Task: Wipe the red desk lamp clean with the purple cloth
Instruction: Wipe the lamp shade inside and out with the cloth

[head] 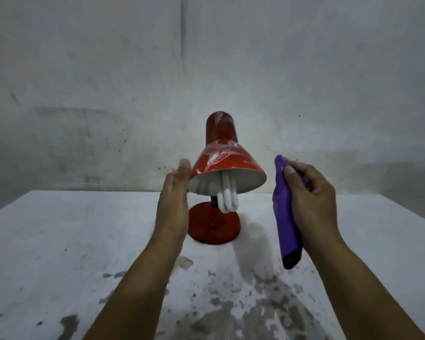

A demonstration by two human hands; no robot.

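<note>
The red desk lamp [222,153] stands on a round red base [214,225] in the middle of the table. Its shade opens toward me, showing a white spiral bulb [228,201]. White dust streaks cover the shade's upper side. My left hand [176,200] is flat with fingers together, its fingertips touching the shade's left rim. My right hand [309,195] is to the right of the lamp, apart from it, and grips the purple cloth [285,212], which hangs folded down from the fingers.
The white table [59,241] has worn dark patches near its front. A stained grey wall [133,82] rises just behind the table's far edge.
</note>
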